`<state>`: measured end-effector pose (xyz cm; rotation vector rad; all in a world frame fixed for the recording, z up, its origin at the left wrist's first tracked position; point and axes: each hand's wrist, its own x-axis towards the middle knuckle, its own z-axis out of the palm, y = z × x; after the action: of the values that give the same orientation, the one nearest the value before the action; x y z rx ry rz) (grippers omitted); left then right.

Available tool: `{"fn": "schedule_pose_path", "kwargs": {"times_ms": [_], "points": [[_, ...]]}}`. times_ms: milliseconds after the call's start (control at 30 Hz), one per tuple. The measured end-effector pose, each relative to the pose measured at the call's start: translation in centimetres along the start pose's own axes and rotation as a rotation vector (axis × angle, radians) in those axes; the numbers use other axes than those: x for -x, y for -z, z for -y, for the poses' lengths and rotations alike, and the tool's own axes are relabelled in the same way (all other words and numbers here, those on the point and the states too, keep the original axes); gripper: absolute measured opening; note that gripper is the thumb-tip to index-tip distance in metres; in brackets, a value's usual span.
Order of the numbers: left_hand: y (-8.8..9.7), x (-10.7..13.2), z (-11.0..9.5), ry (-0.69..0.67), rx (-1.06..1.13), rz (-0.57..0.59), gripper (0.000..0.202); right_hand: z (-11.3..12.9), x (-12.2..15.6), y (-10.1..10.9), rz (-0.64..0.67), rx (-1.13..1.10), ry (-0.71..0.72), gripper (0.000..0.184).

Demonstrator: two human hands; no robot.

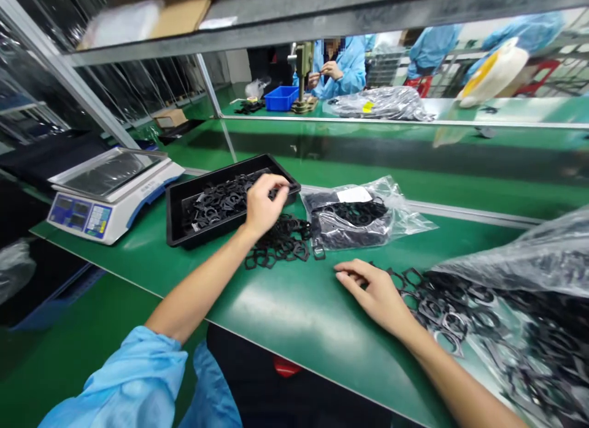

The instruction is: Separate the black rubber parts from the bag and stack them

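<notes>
Left hand (265, 202) right by the tray (205, 234) at nine o'clock, right hand (378, 294) beside loose parts (432, 306) at four, both grips narrow, anything held, can't tell!

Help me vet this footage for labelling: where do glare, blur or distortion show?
Head view: pale glare on the front of the tabletop, bright highlights on the clear bag; head view: the overhead cardboard looks soft; head view: the metal post slants, perhaps partly wide-angle stretch; head view: pixelation masks part of the co-worker.
</notes>
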<state>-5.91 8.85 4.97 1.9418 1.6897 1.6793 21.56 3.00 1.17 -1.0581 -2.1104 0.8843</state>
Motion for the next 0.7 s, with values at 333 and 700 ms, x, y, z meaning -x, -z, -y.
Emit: {"fn": "schedule_pose_path", "kwargs": {"times_ms": [333, 700], "points": [[-0.4, 4.3, -2.1, -0.346, -0.223, 0.593, 0.019, 0.3, 0.9, -0.4, 0.016, 0.036, 0.037, 0.020], [-2.0, 8.4, -2.2, -0.740, -0.308, 0.679, 0.025, 0.5, 1.4, 1.7, -0.201, 0.187, -0.202, 0.014]]}}
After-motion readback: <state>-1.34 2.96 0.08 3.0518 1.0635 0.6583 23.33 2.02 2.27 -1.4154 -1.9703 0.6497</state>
